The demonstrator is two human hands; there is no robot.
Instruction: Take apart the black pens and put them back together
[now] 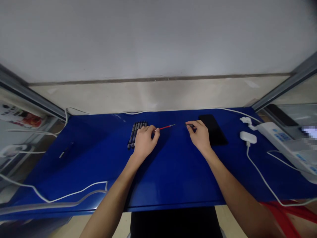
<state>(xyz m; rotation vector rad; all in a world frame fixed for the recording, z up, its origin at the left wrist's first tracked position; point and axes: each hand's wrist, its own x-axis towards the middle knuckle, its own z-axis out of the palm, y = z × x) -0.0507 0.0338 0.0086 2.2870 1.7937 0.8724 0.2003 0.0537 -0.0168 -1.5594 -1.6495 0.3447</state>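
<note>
My left hand [145, 140] rests on the blue mat [173, 172], its fingers closed on a thin red-shafted screwdriver [166, 127] whose tip points right. Just left of that hand lies a row of several dark screwdriver bits [135, 132]. My right hand [200, 135] is closed in a pinch on a small dark thing [191, 126] I cannot make out, about a hand's width right of the red tip. A black phone [213, 129] lies flat beside and partly behind my right hand.
A white charger puck [248, 137] with its cable lies to the right, next to a white device with blue buttons [284, 138]. White cables [74, 193] run along the mat's left front. A small dark tool [66, 150] lies at far left.
</note>
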